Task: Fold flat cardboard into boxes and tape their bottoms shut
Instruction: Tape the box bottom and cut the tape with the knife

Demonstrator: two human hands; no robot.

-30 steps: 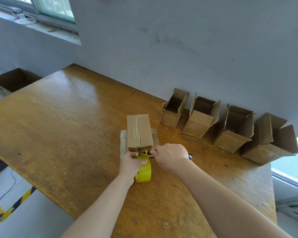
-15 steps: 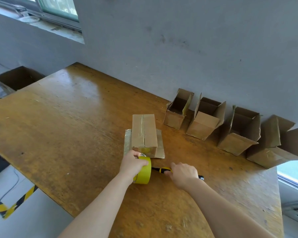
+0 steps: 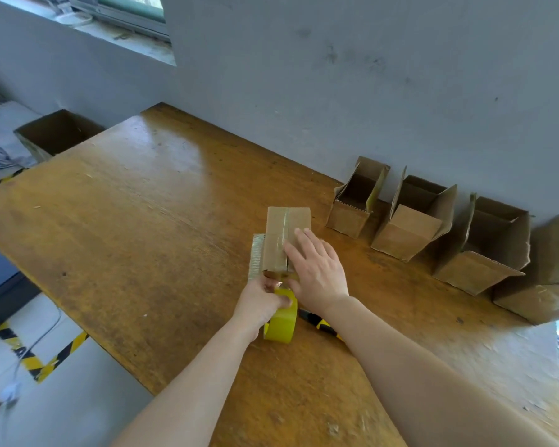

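Note:
A small cardboard box (image 3: 281,233) lies bottom-up in the middle of the wooden table (image 3: 142,221), a strip of clear tape running along its seam. It rests on a flat piece of cardboard (image 3: 256,259). My right hand (image 3: 317,272) lies flat and open on the box's taped bottom, fingers spread. My left hand (image 3: 262,300) grips a yellow tape roll (image 3: 281,324) at the box's near end. A black-and-yellow utility knife (image 3: 317,322) lies on the table just right of the roll, partly hidden under my right forearm.
Several finished boxes, such as the nearest one (image 3: 352,201) and a larger one (image 3: 413,221), stand open along the grey wall at the right. A big open carton (image 3: 55,133) sits on the floor past the table's left corner. Hazard-striped tape (image 3: 42,359) marks the floor.
My right hand let go of the knife on the table and moved up onto the box's taped bottom. My left hand stayed on the tape roll.

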